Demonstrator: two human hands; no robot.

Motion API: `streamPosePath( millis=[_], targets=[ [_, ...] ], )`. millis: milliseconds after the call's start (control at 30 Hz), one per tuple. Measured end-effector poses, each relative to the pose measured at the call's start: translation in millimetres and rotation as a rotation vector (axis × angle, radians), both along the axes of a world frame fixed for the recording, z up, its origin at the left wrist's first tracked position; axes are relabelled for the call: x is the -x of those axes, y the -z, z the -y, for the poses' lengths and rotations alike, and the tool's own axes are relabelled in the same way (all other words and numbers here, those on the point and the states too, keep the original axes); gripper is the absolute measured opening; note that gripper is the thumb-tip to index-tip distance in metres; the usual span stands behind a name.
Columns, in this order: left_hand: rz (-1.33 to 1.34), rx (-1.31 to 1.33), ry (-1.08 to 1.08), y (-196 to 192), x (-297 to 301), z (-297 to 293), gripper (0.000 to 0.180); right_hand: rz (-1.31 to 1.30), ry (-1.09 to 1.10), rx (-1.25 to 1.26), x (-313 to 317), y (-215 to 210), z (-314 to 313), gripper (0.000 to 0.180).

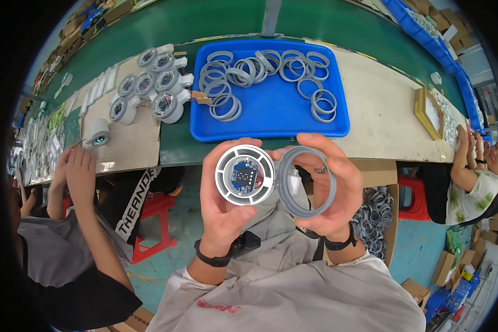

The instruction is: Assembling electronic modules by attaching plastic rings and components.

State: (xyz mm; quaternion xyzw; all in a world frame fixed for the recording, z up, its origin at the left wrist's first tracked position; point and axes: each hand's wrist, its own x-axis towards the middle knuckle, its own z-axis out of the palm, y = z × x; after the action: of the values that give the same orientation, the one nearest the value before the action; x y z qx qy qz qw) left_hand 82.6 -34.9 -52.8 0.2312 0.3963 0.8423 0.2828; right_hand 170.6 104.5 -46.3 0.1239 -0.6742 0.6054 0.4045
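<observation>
My left hand (218,191) is wrapped round a white round housing (244,175), its open face showing a blue circuit board with a small dark display, framed by a spoked white rim. A grey plastic ring (306,182) is gripped at its edge by my right hand (337,182), fingers curled round its far side. Housing and ring are side by side, their rims close together or touching. Beyond them a blue tray (271,124) carries many loose grey rings (225,108). Left of the tray stands a group of similar white housings (166,105) with grey rims.
At the left, a co-worker's hands (74,166) are near another white housing (98,133). A cardboard box (393,221) full of grey rings stands low on my right. A yellow-framed box (429,113) lies at the table's right, near a second person (476,182). Red stools (155,221) flank me.
</observation>
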Motion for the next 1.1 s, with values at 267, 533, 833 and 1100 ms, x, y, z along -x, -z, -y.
streamPosePath(
  millis=[267, 533, 833, 1100],
  targets=[
    [-0.009, -0.008, -0.03, 5, -4, -1, 0.084, -0.006, -0.003, -0.003, -2, 2, 2, 0.078],
    [-1.116, 0.619, -0.478, 12, 6, -10, 0.073, 0.459, 0.213, -0.538, 2, -9, 4, 0.061],
    [-1.158, 0.577, -0.138, 14, -3, -29, 0.058, 0.436, 0.082, 0.037, 7, 6, -25, 0.044],
    [-1.332, 0.562, 0.098, 0, 3, -20, 0.075, 0.668, 0.041, 0.147, 8, 15, -13, 0.025]
  ],
)
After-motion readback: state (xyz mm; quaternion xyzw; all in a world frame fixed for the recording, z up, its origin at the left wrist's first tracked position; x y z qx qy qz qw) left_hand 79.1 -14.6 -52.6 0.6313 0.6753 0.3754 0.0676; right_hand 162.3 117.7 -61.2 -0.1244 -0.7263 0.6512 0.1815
